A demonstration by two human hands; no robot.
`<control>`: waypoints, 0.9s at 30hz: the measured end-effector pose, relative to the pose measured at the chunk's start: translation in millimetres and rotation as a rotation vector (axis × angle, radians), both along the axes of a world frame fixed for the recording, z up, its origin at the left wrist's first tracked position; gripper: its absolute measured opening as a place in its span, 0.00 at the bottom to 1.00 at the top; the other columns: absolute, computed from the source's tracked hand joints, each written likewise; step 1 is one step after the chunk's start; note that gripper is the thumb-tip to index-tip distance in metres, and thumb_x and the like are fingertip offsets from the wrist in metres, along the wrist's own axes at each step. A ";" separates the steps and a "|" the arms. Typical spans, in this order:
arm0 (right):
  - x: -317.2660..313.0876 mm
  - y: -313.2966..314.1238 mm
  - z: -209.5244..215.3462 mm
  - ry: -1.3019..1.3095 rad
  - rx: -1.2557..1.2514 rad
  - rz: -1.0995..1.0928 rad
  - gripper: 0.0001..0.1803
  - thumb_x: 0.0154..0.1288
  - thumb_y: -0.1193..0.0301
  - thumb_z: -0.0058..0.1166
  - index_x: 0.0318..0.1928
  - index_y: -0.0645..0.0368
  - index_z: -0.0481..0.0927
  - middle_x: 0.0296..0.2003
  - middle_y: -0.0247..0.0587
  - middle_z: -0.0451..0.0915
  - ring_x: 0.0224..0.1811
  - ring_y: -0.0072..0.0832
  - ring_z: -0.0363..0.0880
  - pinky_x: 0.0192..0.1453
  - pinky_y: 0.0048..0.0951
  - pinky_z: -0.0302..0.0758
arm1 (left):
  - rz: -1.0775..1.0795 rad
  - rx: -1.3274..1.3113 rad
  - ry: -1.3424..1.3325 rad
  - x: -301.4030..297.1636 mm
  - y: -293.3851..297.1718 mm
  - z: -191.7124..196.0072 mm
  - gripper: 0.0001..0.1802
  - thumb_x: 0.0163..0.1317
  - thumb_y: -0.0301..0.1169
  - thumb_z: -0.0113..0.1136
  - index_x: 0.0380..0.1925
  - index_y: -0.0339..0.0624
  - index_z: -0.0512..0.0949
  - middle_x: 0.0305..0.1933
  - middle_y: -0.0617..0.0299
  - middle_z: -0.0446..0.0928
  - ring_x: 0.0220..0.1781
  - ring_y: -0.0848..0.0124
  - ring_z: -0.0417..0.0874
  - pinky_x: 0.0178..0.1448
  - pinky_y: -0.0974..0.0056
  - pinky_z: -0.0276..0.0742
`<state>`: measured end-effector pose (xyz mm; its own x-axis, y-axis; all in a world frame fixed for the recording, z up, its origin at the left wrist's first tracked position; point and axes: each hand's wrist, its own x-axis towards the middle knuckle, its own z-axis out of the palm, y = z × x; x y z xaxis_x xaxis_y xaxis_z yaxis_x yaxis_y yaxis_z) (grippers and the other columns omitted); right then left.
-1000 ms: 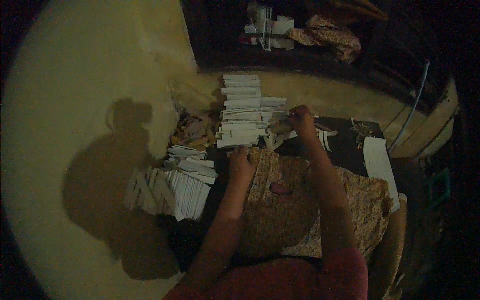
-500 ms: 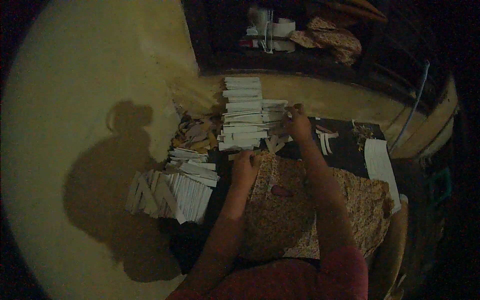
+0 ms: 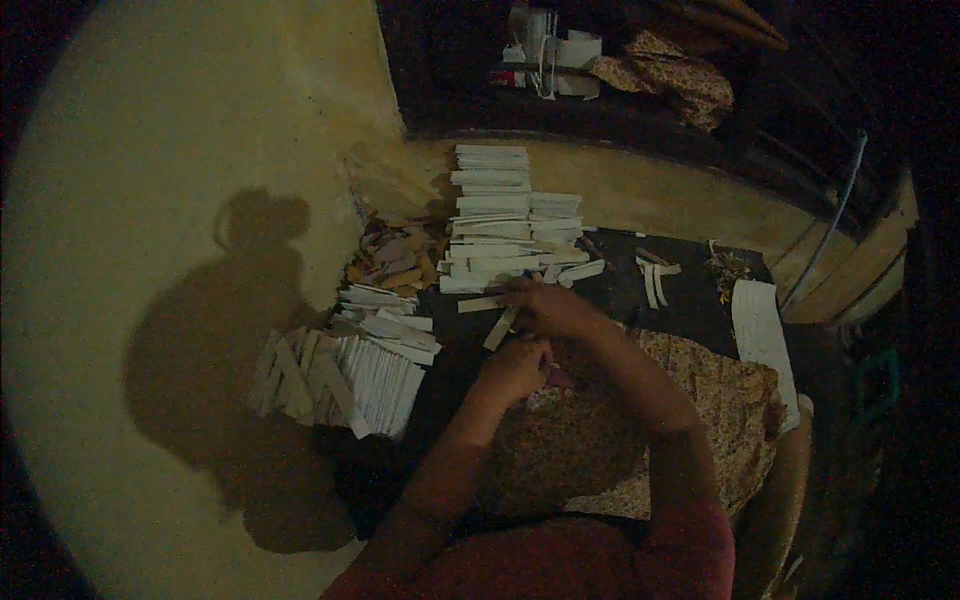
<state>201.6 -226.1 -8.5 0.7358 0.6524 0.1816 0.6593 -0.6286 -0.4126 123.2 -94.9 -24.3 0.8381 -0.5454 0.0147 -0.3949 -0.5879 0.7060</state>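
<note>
Patterned cloth (image 3: pixel 712 390) spread near. Long pile of white strips (image 3: pixel 375 385) stacked at left. Left hand (image 3: pixel 515 370) curled over cloth's far part, next to small pinkish object (image 3: pixel 563 379); whether anything is pinched cannot be told. Slightly farther, right hand (image 3: pixel 548 307) bent, fingers pointed left; grip cannot be made out. Slanting pale strip (image 3: pixel 499 330) placed between hands and pile, its far end at right hand's fingers. Farther, brown scraps (image 3: pixel 395 255) heaped left, white bundles (image 3: pixel 490 230) lined up mid-surface (image 3: pixel 695 300).
</note>
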 end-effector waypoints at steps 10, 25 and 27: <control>10.9 11.7 6.8 -0.026 -0.134 0.128 0.20 0.46 0.68 0.56 0.43 0.55 0.76 0.43 0.45 0.73 0.44 0.42 0.75 0.46 0.39 0.73 | 0.020 0.014 -0.078 2.1 -0.3 -14.4 0.06 0.51 0.31 0.53 0.29 0.42 0.73 0.34 0.51 0.75 0.37 0.53 0.77 0.40 0.53 0.73; 12.6 21.7 16.4 -0.226 -0.160 0.088 0.16 0.47 0.68 0.54 0.40 0.55 0.75 0.35 0.45 0.78 0.33 0.43 0.78 0.35 0.41 0.75 | 0.627 -0.360 -0.174 16.2 31.1 30.0 0.11 0.54 0.30 0.56 0.36 0.37 0.75 0.35 0.48 0.77 0.36 0.58 0.80 0.41 0.61 0.74; 11.1 23.7 22.5 -0.161 -0.220 0.078 0.17 0.49 0.69 0.53 0.43 0.55 0.75 0.37 0.46 0.78 0.36 0.43 0.78 0.38 0.41 0.75 | 0.617 -0.476 -0.291 28.5 31.9 17.0 0.13 0.55 0.28 0.54 0.41 0.38 0.73 0.39 0.47 0.76 0.41 0.56 0.78 0.45 0.59 0.73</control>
